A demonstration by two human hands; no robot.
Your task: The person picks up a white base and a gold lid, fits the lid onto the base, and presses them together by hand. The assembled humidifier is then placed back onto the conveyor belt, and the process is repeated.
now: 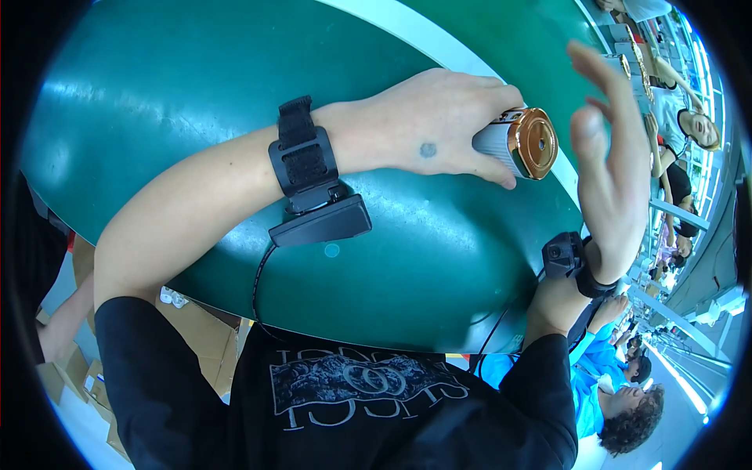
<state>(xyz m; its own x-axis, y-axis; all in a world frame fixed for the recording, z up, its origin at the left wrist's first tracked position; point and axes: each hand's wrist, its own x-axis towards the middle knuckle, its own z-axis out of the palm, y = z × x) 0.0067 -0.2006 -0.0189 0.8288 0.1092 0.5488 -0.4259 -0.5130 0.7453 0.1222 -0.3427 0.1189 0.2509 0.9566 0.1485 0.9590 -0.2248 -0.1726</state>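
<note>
My left hand (427,121) is closed around a small ribbed grey device with a shiny copper-coloured end (537,144). That end faces right, with a small dark dot at its centre. What the device is I cannot make out, and my palm and fingers hide much of its body. To the right of it, my right hand (615,168) is raised, its visible fingers stretched out and holding nothing. A gap separates this hand from the device. Each wrist wears a black strap with a small black unit and a cable.
The green tabletop (407,266) has a pale strip (427,35) along its far side. Cardboard boxes (200,337) are below the table at lower left. A person's arm (66,317) shows at the left edge. Several people sit along the right, one in a blue top (583,392).
</note>
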